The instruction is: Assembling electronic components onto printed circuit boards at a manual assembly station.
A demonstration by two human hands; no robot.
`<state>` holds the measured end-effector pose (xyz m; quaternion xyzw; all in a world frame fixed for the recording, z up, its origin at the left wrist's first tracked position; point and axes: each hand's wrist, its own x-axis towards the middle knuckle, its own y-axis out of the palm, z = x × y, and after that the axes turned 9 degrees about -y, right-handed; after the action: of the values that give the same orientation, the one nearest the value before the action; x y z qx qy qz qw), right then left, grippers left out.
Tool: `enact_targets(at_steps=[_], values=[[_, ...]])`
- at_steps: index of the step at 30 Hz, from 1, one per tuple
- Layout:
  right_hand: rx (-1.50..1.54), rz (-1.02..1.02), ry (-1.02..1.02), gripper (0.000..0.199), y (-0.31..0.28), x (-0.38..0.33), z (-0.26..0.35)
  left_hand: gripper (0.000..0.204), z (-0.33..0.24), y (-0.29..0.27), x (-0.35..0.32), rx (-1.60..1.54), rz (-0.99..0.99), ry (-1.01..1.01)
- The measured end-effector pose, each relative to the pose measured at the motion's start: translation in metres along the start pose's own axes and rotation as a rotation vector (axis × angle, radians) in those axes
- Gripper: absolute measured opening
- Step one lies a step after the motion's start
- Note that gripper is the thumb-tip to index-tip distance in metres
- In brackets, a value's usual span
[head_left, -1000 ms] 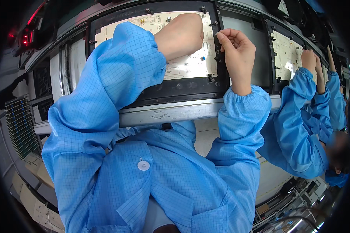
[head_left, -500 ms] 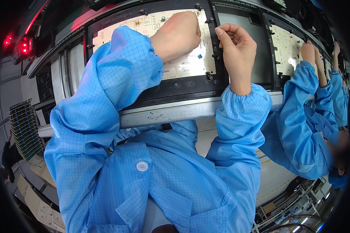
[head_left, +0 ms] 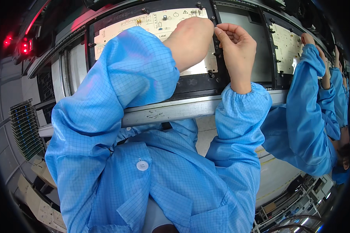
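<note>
A pale printed circuit board (head_left: 124, 29) with a few small parts on it lies in a black frame (head_left: 190, 83). My left hand (head_left: 192, 42) reaches across the board's right half, back upward and fingers curled; its fingertips are hidden behind it. Close beside it, above the frame's right bar, my right hand (head_left: 237, 46) is closed in a pinch, thumb against forefinger. Whatever either hand may hold cannot be made out. A small dark cylindrical component (head_left: 165, 17) stands on the board left of my left hand.
A metal rail (head_left: 163, 113) runs along the near side of the frame. To the right, another board (head_left: 286, 50) sits in a similar frame, with a co-worker's hand (head_left: 308, 39) by it. A rack of boards (head_left: 26, 130) stands at the far left; red lights (head_left: 25, 46) glow above.
My left hand has moved right, up to my right hand, uncovering more of the board's middle. The board and its frame have shifted slightly right. My right hand has hardly moved.
</note>
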<state>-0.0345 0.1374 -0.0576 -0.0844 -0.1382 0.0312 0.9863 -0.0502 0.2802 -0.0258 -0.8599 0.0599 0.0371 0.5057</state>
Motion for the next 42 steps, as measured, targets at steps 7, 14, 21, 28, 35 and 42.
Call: enact_targets(at_steps=[7,14,21,28,35,42], values=[[-0.194,0.119,0.060,0.016,-0.006,-0.003,-0.005,0.015,0.006,0.004,0.004,-0.048,-0.022,0.062],[-0.364,0.174,-0.034,0.023,-0.003,-0.002,-0.001,0.015,0.024,-0.011,-0.015,0.008,0.079,0.082],[-0.514,0.169,-0.011,0.031,0.007,0.001,0.004,0.011,0.039,0.008,-0.021,-0.060,-0.013,0.166],[-0.522,0.207,0.055,0.031,0.006,0.009,0.006,0.014,0.049,-0.033,-0.023,-0.223,-0.041,-0.004],[-0.986,0.153,-0.179,0.027,0.031,-0.010,0.016,0.018,0.075,-0.054,-0.030,-0.346,-0.012,-0.082],[-0.854,0.278,-0.506,0.015,0.026,-0.003,0.015,0.017,0.088,-0.060,-0.040,-0.361,-0.091,-0.048]])
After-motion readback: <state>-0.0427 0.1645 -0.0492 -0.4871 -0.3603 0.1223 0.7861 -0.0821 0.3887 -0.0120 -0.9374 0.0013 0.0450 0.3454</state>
